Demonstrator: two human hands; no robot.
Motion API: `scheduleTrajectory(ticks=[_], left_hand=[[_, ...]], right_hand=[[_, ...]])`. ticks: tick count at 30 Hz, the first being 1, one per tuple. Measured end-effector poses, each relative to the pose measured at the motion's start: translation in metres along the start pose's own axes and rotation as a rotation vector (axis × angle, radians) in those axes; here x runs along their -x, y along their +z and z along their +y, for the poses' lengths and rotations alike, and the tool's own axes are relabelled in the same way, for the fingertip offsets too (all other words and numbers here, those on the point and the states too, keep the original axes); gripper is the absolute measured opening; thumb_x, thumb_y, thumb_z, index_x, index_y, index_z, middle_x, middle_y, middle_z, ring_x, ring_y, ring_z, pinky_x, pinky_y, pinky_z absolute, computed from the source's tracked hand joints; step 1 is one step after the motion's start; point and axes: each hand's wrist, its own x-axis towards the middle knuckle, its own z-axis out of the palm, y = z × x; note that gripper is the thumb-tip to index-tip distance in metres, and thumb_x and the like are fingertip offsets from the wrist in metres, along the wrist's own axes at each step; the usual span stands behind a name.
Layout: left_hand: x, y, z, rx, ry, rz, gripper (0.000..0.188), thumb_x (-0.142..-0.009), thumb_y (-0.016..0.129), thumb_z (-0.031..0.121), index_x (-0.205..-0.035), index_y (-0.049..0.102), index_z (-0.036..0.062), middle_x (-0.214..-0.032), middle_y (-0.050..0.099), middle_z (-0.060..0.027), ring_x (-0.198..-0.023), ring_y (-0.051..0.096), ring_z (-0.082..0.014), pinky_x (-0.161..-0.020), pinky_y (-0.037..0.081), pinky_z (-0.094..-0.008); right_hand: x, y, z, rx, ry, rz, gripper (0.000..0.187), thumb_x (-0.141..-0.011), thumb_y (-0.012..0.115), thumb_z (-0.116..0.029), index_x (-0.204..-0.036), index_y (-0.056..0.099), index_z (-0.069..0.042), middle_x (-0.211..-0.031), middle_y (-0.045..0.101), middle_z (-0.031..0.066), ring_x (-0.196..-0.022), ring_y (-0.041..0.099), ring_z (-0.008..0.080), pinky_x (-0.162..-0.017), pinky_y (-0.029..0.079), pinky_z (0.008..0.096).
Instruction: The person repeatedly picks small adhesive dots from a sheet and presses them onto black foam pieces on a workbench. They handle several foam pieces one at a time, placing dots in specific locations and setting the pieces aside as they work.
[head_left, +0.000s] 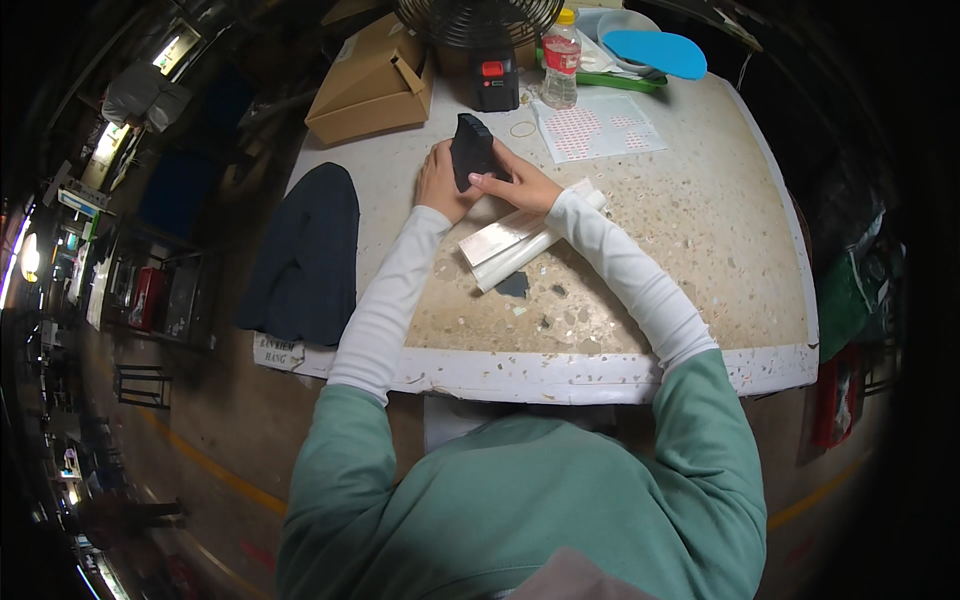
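- Black ridged piece: upright between both hands, presumably for steadiness.
- Left hand clasps its side; right hand pinches it, thumb on face.
- White strips just below grip, probably for easy reach.

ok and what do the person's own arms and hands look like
The left hand and right hand are bare, without gloves. Wrinkled, close-fitting white sleeves cover the forearms to the wrists, coming out of looser green sleeves.

We record dark capital letters in two lines on a white label at the table's left front corner.
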Motion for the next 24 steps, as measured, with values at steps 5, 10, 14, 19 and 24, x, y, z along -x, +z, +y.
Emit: scheduleTrajectory(ticks=[5, 10, 14, 19, 24], left_hand=[[-0.005, -0.012, -0.013, 0.142, -0.101, -0.076, 0.066, -0.074, 0.076, 0.033, -0.121, 0.042, 0.0011, -0.109, 0.061, -0.0217, -0.099, 0.061, -0.0355, -0.084, 0.048, -0.0401], [-0.017, -0.029, -0.049, 0.638, -0.526, 0.047, 0.068, -0.078, 0.077, 0.028, -0.124, 0.039, -0.0047, -0.099, 0.064, -0.0199, -0.077, 0.067, -0.0211, -0.062, 0.056, -0.0276], [-0.015, -0.043, -0.06, 0.476, -0.748, 0.002, 0.075, -0.078, 0.076, 0.039, -0.129, 0.042, -0.0055, -0.1, 0.065, -0.0193, -0.088, 0.067, -0.023, -0.068, 0.057, -0.0301], [-0.016, -0.055, -0.047, -0.297, -0.642, -0.086, 0.079, -0.072, 0.064, 0.065, -0.123, 0.056, 0.0058, -0.11, 0.065, -0.0161, -0.104, 0.061, -0.0304, -0.086, 0.049, -0.041], [-0.013, -0.058, -0.026, -0.48, -0.454, 0.079, 0.063, -0.077, 0.064, 0.058, -0.116, 0.062, 0.0093, -0.107, 0.064, -0.0143, -0.101, 0.061, -0.0315, -0.087, 0.049, -0.0425]], right_hand=[[0.002, -0.05, -0.01, 0.503, -0.101, -0.04, 0.073, -0.078, 0.07, -0.045, -0.135, 0.046, -0.006, -0.131, 0.053, 0.0196, -0.119, 0.052, 0.0323, -0.1, 0.041, 0.0366], [0.012, -0.115, -0.025, 0.85, 0.405, -0.431, 0.048, -0.07, 0.079, -0.034, -0.111, 0.065, -0.012, -0.1, 0.068, 0.0088, -0.095, 0.063, 0.0227, -0.085, 0.049, 0.0333], [0.017, -0.139, -0.01, 0.714, 0.559, -0.495, 0.03, -0.068, 0.08, -0.022, -0.093, 0.07, -0.01, -0.093, 0.069, 0.0043, -0.084, 0.063, 0.0175, -0.077, 0.05, 0.0309], [0.03, -0.183, 0.012, 0.033, 0.42, -0.16, 0.02, -0.078, 0.071, -0.013, -0.097, 0.068, -0.009, -0.085, 0.065, -0.0019, -0.074, 0.059, 0.0106, -0.067, 0.046, 0.0246], [0.053, -0.223, 0.032, -0.088, 0.341, 0.631, 0.021, -0.083, 0.068, -0.014, -0.104, 0.067, -0.008, -0.085, 0.063, 0.001, -0.073, 0.056, 0.0077, -0.061, 0.044, 0.0187]])
